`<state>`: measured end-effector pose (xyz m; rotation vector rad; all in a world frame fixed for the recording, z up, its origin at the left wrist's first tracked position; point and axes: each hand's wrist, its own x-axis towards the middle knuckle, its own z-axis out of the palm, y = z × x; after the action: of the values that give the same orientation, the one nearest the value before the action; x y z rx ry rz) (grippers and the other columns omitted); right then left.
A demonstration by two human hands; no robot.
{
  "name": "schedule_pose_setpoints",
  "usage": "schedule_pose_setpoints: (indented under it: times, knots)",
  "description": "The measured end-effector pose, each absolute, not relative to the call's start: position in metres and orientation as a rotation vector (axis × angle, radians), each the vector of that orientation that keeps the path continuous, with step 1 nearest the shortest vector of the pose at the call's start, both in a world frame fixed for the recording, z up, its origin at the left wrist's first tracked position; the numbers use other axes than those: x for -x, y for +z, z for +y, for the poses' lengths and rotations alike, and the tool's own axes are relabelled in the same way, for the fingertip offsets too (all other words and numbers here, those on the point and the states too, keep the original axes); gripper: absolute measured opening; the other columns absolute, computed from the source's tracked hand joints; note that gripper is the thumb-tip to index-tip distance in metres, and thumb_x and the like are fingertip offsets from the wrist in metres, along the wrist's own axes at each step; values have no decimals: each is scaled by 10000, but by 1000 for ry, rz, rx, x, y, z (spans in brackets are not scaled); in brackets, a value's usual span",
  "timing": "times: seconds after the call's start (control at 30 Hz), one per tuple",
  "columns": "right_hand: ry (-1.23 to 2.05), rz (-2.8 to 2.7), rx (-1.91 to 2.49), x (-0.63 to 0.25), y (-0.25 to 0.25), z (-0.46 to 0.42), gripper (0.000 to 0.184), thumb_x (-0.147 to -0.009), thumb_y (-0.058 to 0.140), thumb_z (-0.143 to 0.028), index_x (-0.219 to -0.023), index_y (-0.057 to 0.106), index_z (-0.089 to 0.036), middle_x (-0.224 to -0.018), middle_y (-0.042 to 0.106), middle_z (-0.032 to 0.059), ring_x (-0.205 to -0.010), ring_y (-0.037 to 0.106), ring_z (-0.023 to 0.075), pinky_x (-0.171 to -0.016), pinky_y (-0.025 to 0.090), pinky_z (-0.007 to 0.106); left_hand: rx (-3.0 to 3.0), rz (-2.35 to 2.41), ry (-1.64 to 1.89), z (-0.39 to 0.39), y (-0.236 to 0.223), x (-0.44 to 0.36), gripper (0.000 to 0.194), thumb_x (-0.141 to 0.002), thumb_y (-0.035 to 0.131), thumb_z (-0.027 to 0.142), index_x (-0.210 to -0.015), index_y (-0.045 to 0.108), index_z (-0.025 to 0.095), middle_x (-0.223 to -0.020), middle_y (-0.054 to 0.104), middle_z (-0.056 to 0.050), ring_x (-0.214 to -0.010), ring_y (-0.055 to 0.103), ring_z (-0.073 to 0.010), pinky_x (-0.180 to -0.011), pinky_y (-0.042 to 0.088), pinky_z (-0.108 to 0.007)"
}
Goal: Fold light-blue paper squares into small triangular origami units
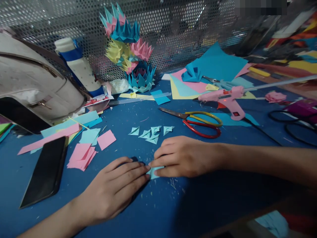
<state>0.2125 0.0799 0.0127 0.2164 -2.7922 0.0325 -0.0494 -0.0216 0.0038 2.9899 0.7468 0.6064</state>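
A small piece of light blue paper (156, 173) lies on the table between my hands. My left hand (112, 190) rests low from the left, its fingertips holding down the paper's left edge; its thumb is hidden. From the right, my right hand (184, 157) presses its thumb and fingers onto the same paper, covering its upper part. Just beyond them sit several folded light blue paper pieces (155, 129) in a loose group. Scissors (201, 124) with red and yellow handles lie behind my right hand.
Pink paper squares (80, 157) and a black phone (46, 170) lie at left, near a bottle (78, 66) and bag (37, 72). A folded paper flower stack (141, 77) stands at the back. A pink glue gun (229, 99) rests at right, its cord trailing over the blue table (153, 211).
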Motion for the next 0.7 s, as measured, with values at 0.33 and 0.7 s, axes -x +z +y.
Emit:
schedule_pose_setpoints:
  times: [0.33,0.7]
  knots:
    - [34,-2794,-258,-212,10,82,225,-1030,477,-208,-1071,698,-209,-1178,707,44,-1065,625,136,-788,501,309,-2991,737,588,-21,3,49,380,-1059,311,156,-1265,626,101,-1250,675,-124,-1142,621,-240,-1013,470,-447]
    - [13,-2821,-273,-213,13,83,245,-1037,457,-206,-1097,694,-224,-1193,702,42,-1076,617,139,-798,482,310,-2944,760,560,-22,0,48,363,-1050,337,149,-1291,602,94,-1257,655,-144,-1158,600,-246,-1029,455,-455]
